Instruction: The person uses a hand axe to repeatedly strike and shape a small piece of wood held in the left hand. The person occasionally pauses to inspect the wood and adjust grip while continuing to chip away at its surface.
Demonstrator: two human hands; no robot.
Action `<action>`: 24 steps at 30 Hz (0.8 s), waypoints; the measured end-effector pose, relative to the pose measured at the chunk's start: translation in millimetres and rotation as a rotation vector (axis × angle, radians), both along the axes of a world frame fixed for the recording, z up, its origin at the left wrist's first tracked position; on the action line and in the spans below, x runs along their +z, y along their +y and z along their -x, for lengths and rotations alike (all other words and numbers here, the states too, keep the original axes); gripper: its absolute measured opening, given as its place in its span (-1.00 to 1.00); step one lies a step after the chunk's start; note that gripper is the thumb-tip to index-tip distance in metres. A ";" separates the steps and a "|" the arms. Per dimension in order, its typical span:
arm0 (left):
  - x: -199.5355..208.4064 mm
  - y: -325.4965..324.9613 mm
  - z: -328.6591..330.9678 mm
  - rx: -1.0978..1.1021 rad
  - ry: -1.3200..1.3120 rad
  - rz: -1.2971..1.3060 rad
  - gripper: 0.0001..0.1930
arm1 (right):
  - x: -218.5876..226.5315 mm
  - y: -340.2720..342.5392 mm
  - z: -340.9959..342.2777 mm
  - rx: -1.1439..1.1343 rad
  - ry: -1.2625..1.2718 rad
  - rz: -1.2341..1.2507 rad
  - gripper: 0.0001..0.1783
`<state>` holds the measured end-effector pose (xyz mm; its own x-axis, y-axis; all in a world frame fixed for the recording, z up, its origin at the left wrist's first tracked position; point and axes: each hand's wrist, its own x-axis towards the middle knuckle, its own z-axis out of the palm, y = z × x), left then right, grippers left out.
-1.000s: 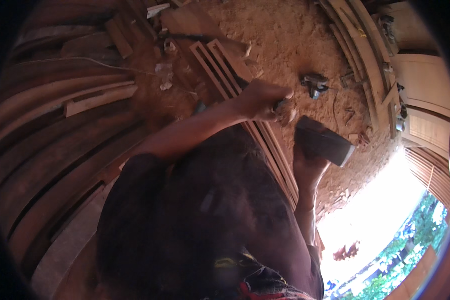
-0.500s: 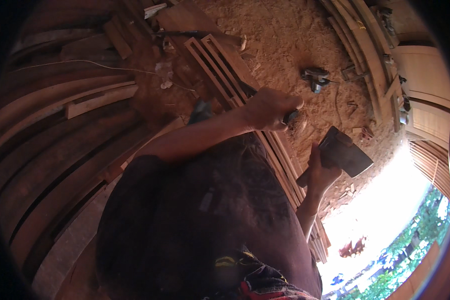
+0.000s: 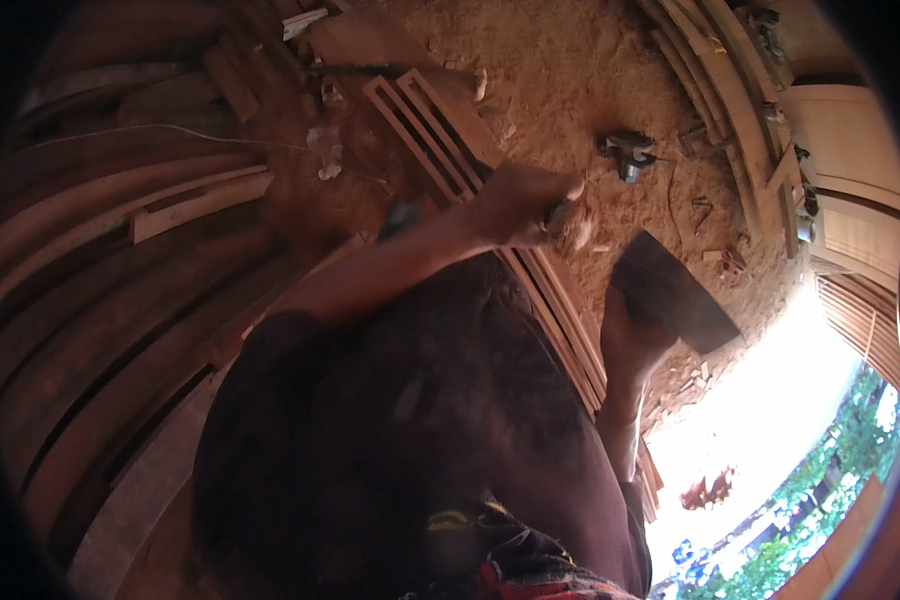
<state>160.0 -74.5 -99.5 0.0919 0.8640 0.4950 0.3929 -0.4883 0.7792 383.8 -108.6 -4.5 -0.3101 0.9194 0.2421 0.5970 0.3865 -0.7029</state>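
Note:
My left hand [image 3: 518,208] reaches across in front of my dark shirt, its fingers closed around a small dark object [image 3: 556,213]. A pale brown tuft [image 3: 578,232] shows beside that object, blurred; whether the two are joined I cannot tell. To the right, my right hand [image 3: 634,335] grips a dark, flat, rectangular block [image 3: 672,292] from below, holding it tilted. My palm and fingers hide part of the block, and its exact kind is unclear. The two hands are apart. Below them runs a slotted wooden frame [image 3: 555,325], partly covered by my left arm and body.
A small dark and metallic power tool [image 3: 628,155] lies on the sawdust-covered ground [image 3: 540,80]. Long boards [image 3: 200,205] are stacked at left, and more planks [image 3: 735,90] stand at upper right. Wooden panels [image 3: 850,135] are at far right, near a bright opening.
My left hand has shifted a little left and is blurred. My right hand has turned, so the block shows a darker face at a different tilt.

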 end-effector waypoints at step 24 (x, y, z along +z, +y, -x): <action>13.0 1.7 5.5 -0.042 0.135 0.041 -0.41 | -29.5 -12.4 -15.1 -0.474 0.149 0.306 -0.69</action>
<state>154.5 -72.8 -86.4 0.1919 0.8774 0.4398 0.4753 -0.4752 0.7405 398.9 -121.1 -33.9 0.1689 0.9845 -0.0465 0.5412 -0.1321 -0.8304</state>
